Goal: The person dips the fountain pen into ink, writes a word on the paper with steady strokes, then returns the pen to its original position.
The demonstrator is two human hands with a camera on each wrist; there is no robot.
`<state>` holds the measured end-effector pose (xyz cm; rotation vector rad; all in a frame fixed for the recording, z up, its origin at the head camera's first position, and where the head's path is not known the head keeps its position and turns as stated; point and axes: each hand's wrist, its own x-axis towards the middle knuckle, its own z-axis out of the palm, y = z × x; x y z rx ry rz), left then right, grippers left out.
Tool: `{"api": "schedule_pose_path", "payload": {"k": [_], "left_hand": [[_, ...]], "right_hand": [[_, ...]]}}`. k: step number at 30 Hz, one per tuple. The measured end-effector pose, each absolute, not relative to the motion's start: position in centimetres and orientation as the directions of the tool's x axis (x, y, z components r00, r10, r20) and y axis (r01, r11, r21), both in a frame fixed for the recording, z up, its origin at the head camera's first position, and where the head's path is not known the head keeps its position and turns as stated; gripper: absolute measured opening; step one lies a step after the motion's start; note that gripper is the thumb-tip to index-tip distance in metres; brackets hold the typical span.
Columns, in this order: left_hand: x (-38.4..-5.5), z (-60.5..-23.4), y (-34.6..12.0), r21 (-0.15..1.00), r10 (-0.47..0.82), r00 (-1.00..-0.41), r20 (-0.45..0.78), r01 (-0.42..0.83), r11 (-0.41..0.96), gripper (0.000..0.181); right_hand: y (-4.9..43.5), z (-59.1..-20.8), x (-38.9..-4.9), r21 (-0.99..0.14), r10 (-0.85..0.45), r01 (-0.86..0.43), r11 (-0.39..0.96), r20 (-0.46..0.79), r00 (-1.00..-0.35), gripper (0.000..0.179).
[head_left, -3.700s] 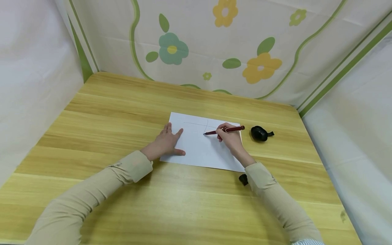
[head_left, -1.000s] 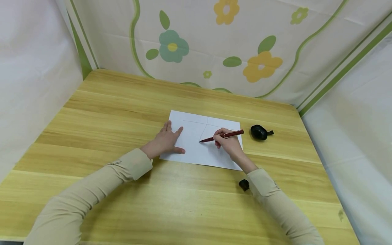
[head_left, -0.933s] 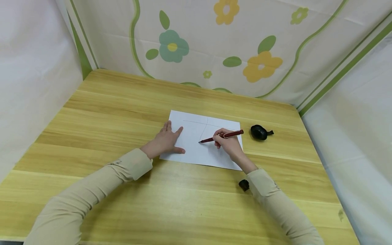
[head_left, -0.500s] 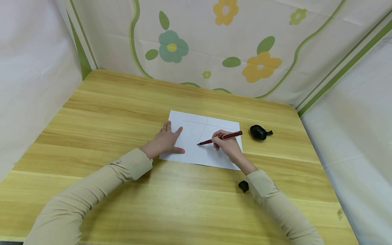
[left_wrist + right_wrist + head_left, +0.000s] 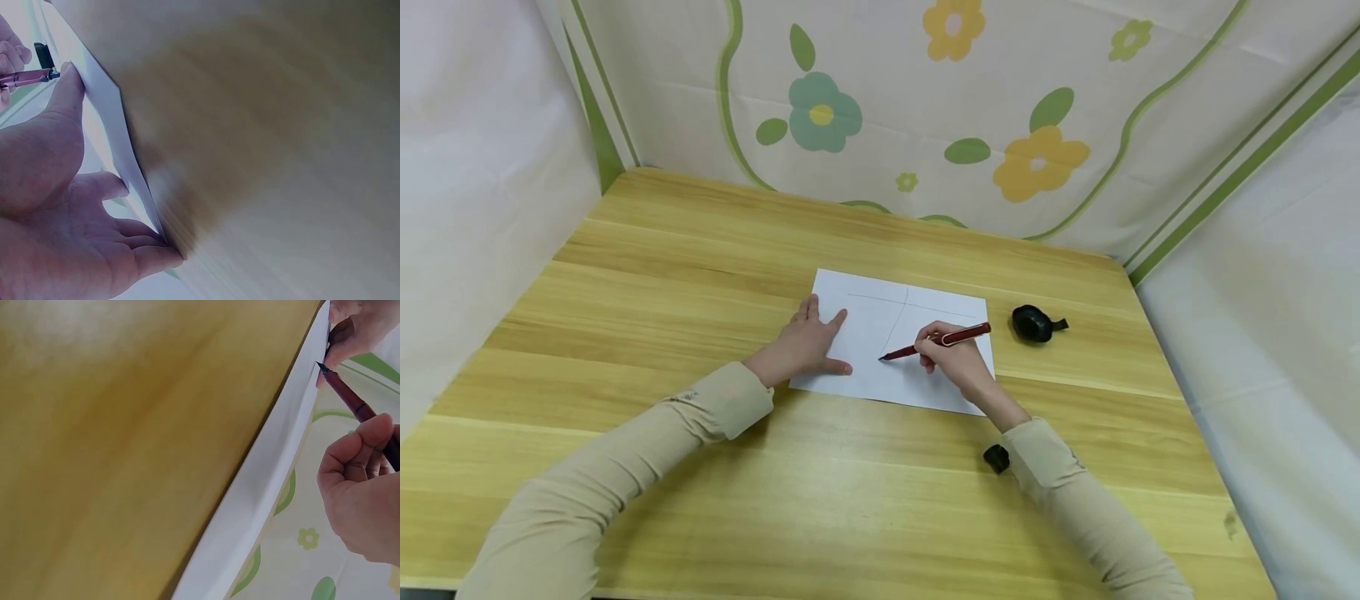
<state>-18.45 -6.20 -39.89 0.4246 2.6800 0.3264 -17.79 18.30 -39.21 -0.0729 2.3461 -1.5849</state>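
A white sheet of paper (image 5: pixel 867 332) lies on the wooden table, with a thin line across its upper part and a second line crossing it and slanting down-left. My right hand (image 5: pixel 953 358) pinches a dark red fountain pen (image 5: pixel 966 334), its tip at the lower end of the slanting line. In the right wrist view the dark nib of the fountain pen (image 5: pixel 349 395) meets the paper (image 5: pixel 250 487). My left hand (image 5: pixel 801 343) rests spread on the sheet's left edge, thumb and fingers apart. The left wrist view shows the left hand (image 5: pixel 69 212) from the palm side.
To the right of the sheet lies a black rounded object (image 5: pixel 1032 323) with a short tab. A smaller black piece (image 5: pixel 996 457) sits beside the right sleeve (image 5: pixel 1045 454). Behind the wooden table (image 5: pixel 715 500) hangs a white cloth (image 5: pixel 895 100) with printed flowers.
My right hand has moved the fountain pen down and left over the sheet, and the slanting line has grown longer behind its tip. The left hand stays in place on the paper.
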Motion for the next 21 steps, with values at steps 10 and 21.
{"api": "schedule_pose_path", "payload": {"k": [10, 21], "left_hand": [[-18.52, -39.95, -6.15, 0.285, 0.33, -0.873, -0.36, 0.234, 0.93, 0.097], [-18.45, -39.81, -6.25, 0.291, 0.335, -0.872, -0.357, 0.237, 0.927, 0.097]], "right_hand": [[18.37, -39.21, -17.68, -0.908, -0.245, 0.134, 0.398, -0.246, -0.938, 0.01], [18.17, -39.23, -17.41, -0.9, -0.254, 0.123, 0.417, -0.246, -0.935, 0.009]]}}
